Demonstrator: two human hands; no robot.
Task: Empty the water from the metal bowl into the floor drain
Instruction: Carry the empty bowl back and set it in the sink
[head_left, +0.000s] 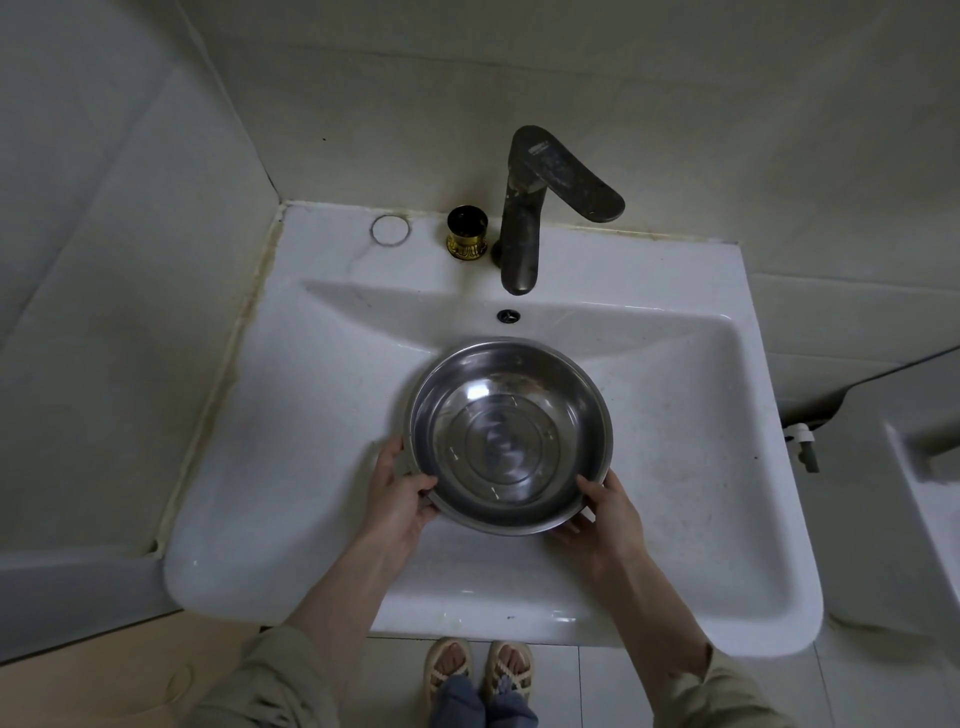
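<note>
1. Sink (322, 467): a white ceramic basin set into a tiled corner. A strip of floor (587, 686) is seen below its front edge. No floor drain is in view.
2. Metal bowl (506, 436): seen over the middle of the sink, towards the front, level and mouth up. Whether it rests on the basin floor or is just clear of it cannot be told. Faint ripples suggest shallow clear water inside.
3. Tap (524, 228): dull and tarnished, mounted behind the bowl. No water is seen running from it.
4. Left hand (400, 499) and right hand (602, 514): placed at the near left and near right of the bowl. The rim is gripped on both sides.
5. Fingers (393, 451): clamped on the bowl, with the thumbs hooked over the rim and the rest curled beneath the wall.
6. Handling, as judged: the bowl is thin, stiff steel, so it is light in itself. Weight and slosh are added by the water. The polished surface is likely slick when wet. The rolled rim is the best purchase, taken on opposite sides and carried level until the drain is reached.
</note>
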